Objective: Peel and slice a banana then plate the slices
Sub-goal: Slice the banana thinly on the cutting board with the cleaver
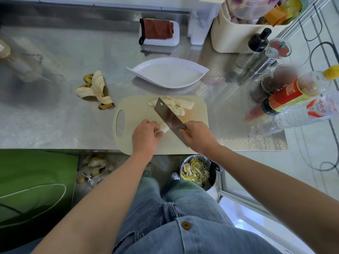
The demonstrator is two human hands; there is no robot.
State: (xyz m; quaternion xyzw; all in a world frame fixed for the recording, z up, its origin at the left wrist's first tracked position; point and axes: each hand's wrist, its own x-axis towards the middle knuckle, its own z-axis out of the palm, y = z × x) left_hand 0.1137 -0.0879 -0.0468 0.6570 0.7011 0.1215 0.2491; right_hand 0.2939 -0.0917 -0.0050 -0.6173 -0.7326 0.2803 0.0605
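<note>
Steel counter (pixel 55 121) bears board (pixel 139 110), perhaps a jar (pixel 22 59).

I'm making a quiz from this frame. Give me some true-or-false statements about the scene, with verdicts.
1. The plate holds banana slices. False: the plate holds none; the slices lie on the cutting board.
2. The right hand grips the knife. True.
3. The left hand holds a banana piece. True.
4. The peel lies on the cutting board. False: it lies on the counter, left of the board.
</note>
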